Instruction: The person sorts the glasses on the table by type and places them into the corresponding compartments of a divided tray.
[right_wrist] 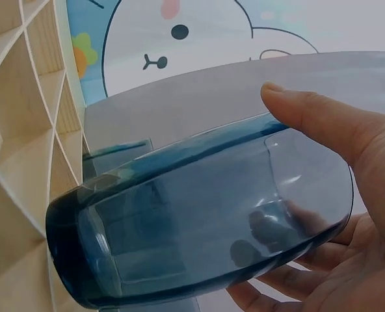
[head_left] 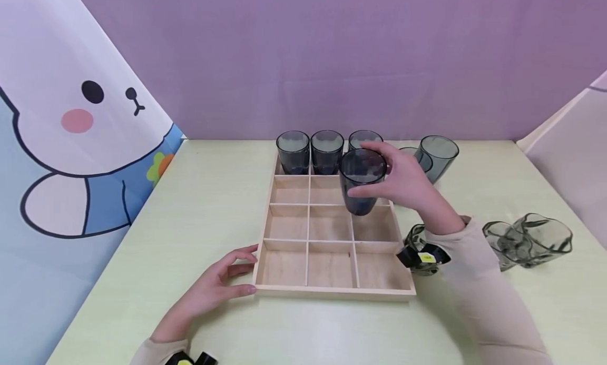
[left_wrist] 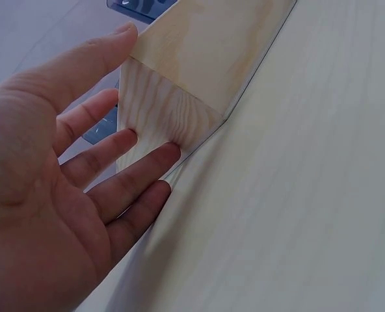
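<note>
The right hand (head_left: 405,179) holds a glass (head_left: 361,170) by thumb and fingers over the wooden box (head_left: 332,292); the left hand (head_left: 213,287) touches the box's left side with loose fingers. This looks like the carrying step; next probably needs slow, gentle lowering into a square. The glass is see-through, dark blue-gray, narrower at the bottom

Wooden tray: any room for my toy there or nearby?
The tray has a bare front row, fenced by dividers; the table is bare between left hand and cartoon backdrop. Glasses crowd the back row and table's right.
</note>
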The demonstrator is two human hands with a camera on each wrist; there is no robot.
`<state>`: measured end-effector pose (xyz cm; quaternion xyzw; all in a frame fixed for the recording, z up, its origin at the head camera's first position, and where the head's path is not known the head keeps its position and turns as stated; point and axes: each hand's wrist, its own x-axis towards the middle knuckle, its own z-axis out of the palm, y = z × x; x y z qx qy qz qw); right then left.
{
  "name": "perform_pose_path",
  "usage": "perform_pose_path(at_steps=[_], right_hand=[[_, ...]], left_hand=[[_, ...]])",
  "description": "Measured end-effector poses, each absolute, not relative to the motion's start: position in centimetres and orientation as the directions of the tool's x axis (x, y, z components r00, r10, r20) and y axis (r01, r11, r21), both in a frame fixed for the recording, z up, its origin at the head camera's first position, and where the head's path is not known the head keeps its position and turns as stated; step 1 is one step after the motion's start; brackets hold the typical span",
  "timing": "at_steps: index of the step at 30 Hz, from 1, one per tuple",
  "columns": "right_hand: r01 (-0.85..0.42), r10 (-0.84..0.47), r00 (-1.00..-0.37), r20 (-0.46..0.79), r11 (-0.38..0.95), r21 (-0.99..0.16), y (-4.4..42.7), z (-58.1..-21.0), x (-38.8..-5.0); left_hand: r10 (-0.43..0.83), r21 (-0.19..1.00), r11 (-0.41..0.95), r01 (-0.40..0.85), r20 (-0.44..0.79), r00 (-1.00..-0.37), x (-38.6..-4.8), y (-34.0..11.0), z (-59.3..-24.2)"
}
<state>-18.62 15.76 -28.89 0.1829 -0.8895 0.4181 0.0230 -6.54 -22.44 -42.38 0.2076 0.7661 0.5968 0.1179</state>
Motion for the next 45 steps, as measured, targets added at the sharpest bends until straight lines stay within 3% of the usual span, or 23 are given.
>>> perform_pose_path(at_steps=[19, 29, 39, 45], right_hand=[[-0.384, -0.378, -0.904, 0.200, 0.516, -0.766, 11.1, -29.0, -20.2], [-0.393, -0.401, -0.899, 0.177, 0.557, -0.732, 8.9, -29.2, -21.0], [-0.376, -0.397, -0.902, 0.172, 0.521, -0.766, 7.4, -29.6, -22.0], [-0.341, -0.347, -0.917, 0.198, 0.421, -0.841, 6.2, -30.0, -22.5]], left_hand=[[0.453, 0.962, 0.200, 0.188, 0.080, -0.888, -6.4, -22.5, -42.4], [0.439, 0.962, 0.230, 0.149, 0.034, -0.898, -6.5, -22.6, -42.2], [0.453, 0.960, 0.214, 0.180, 0.066, -0.889, -6.4, -22.3, -42.0], [0.448, 0.959, 0.219, 0.182, 0.067, -0.891, -6.5, -22.4, -42.2]])
